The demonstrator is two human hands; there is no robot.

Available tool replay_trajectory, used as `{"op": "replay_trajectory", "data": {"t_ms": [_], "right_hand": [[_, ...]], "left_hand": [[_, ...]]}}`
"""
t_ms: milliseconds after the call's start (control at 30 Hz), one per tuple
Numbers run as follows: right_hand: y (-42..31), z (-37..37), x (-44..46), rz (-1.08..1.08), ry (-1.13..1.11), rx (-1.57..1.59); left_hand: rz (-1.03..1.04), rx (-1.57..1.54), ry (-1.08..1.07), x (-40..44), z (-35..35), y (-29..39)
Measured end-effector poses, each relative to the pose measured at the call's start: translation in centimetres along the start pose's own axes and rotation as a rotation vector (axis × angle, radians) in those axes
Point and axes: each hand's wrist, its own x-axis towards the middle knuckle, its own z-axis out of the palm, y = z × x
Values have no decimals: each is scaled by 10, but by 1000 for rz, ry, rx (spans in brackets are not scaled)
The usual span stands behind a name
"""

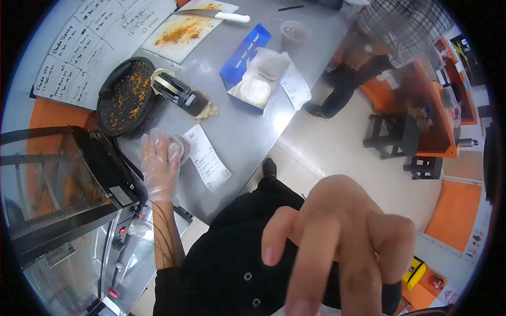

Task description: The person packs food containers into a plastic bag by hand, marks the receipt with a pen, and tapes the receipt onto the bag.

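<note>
My left hand [159, 163], in a clear plastic glove, reaches down to the steel counter at its left part. Its fingers curve over a small round clear plastic tub [184, 148], which they partly hide. A printed receipt [208, 160] lies just right of that tub. Close to the camera, my bare right hand [345, 237] is raised in front of my dark clothes, its fingers bent and apart with nothing between them. Farther up the counter stands an open blue box [245, 55] holding a white paper-wrapped item [254, 92], with a second receipt [296, 88] against it.
A dark round pan [126, 97] with orange crumbs and a black-handled tool [184, 95] on wrapping sit beyond my left hand. A knife [221, 16] lies across a stained cutting board [182, 34]. A glass warmer [58, 184] stands left. Another person [400, 31] is across the counter.
</note>
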Motion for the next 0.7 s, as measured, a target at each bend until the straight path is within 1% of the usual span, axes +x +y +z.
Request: {"op": "replay_trajectory", "data": {"t_ms": [67,167,200,233,267,333,367,467,533,567,633,667,700], "right_hand": [[-2,-3,-11,-1203,-66,689],[-78,-3,23,-2271,115,1361],[-102,-4,36,-2621,201,1584],[-136,-17,34,-2377,539,1522],[-176,-25,38,-2212,838,1541],[-231,-41,40,-1936,945,1651],[-245,-52,38,-1900,966,1629],[-265,-72,32,-1801,1034,1611],[-261,-77,28,-1758,1106,1647],[-258,-73,28,-1768,1126,1604],[-243,-55,22,-1789,1166,1518],[-245,-43,18,-1902,1109,1480],[-253,-28,16,-2012,1048,1439]], "left_hand": [[-9,-26,-64,-1,16,-7],[53,-38,-48,-6,30,-20],[2,-105,-60,-5,28,-17],[-50,-170,-74,-2,22,-12],[-101,-235,-88,0,14,-7],[27,-180,120,1,-9,3],[88,-150,225,-1,-18,8],[300,-288,415,-15,-30,15],[196,-228,373,-12,-28,14],[145,-197,354,-9,-26,12],[-28,-222,358,-1,-12,6],[-117,-233,359,1,-3,2],[-153,-278,257,0,8,-5]]}}
